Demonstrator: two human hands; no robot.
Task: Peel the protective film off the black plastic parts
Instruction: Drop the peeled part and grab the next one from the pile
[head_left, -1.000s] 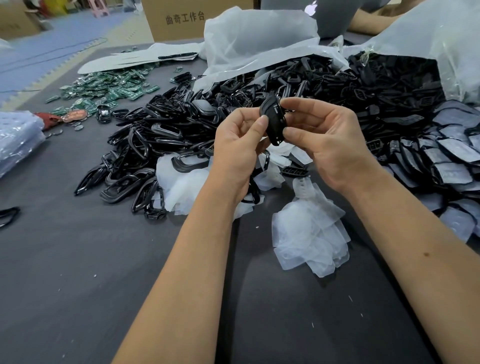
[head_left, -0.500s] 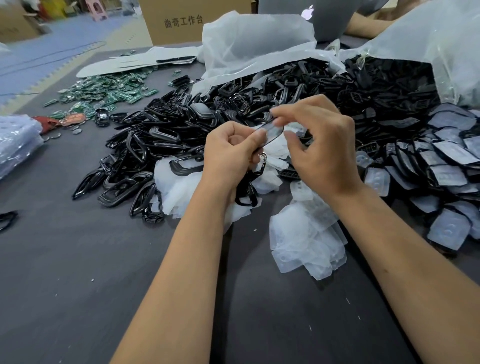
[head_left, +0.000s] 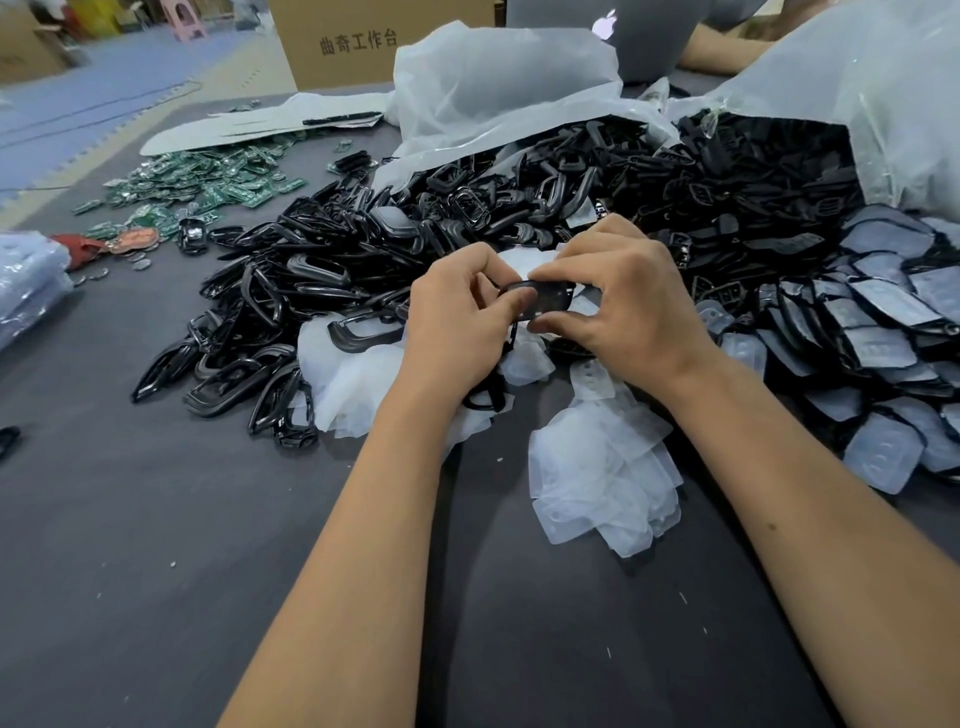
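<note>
Partly hidden, the black part (head_left: 545, 300) is pinched by left hand (head_left: 457, 322) and right hand (head_left: 623, 306).

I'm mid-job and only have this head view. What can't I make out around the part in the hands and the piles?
Head view only:
- Black part: ends hidden by left hand and right hand; whether film remains on it cannot be told.
- Right-hand parts with film: cut off by the right edge.
- Black frame pile: its far part lies under the white bag.
- Green circuit boards: too small for detail.
</note>
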